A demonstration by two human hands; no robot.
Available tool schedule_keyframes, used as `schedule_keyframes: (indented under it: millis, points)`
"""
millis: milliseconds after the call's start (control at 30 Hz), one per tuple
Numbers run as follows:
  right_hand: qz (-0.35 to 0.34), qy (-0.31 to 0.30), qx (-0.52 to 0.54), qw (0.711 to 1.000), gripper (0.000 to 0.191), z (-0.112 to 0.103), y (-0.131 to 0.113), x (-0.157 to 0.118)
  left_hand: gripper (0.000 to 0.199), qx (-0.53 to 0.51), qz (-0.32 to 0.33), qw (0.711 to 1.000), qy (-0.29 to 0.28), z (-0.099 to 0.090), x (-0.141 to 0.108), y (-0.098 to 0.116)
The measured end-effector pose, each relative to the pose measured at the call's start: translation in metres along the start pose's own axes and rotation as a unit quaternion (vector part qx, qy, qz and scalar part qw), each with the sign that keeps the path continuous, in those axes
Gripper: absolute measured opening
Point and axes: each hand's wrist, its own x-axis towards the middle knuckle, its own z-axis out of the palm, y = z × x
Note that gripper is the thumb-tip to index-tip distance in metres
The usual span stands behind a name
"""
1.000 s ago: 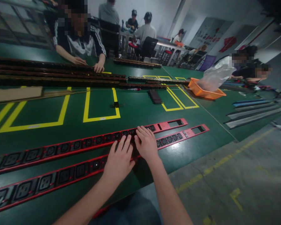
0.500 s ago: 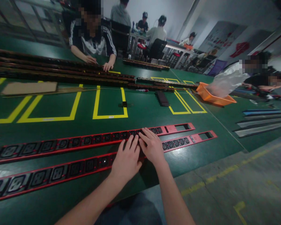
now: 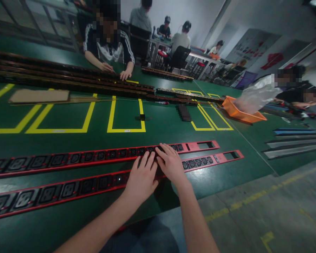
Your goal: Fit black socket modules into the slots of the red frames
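Note:
Two long red power strips with black sockets lie side by side on the green table. My left hand reaches across the near power strip, its fingers stretched out and their tips at the far power strip. Close beside it, my right hand also lies over the strips, fingers extended and fingertips on the sockets of the far one. Neither hand is wrapped round anything. The sockets directly beneath both hands are hidden.
Dark long rails run across the table's far side, by a co-worker's hands. A cardboard piece, a dark blurred object and an orange bin with a plastic bag lie beyond the strips. Grey strips are at right.
My view has tilted slightly, so the strips' left ends and the background sit a little differently. Both hands stay at nearly the same spot on the power strips.

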Motion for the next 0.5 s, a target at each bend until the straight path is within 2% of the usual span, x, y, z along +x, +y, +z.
schedule_keyframes:
  millis: [133,233,367,500]
  points:
    - [0.040,-0.023,-0.006,0.999,0.043,0.000,-0.019,0.003,0.063,-0.004,-0.017,1.000,-0.004,-0.009,-0.006,-0.015]
    - [0.057,-0.016,0.001,0.998,0.046,0.006,-0.033,0.003,0.067,0.002,0.007,1.000,-0.006,-0.011,-0.010,-0.027]
    - [0.060,0.035,0.008,0.998,0.047,0.019,-0.037,0.000,0.067,0.032,0.037,0.999,0.001,-0.006,-0.015,-0.032]
    - [0.051,0.084,0.018,0.995,0.045,0.026,-0.034,-0.005,0.069,0.034,0.024,0.999,0.014,-0.003,-0.017,-0.029]
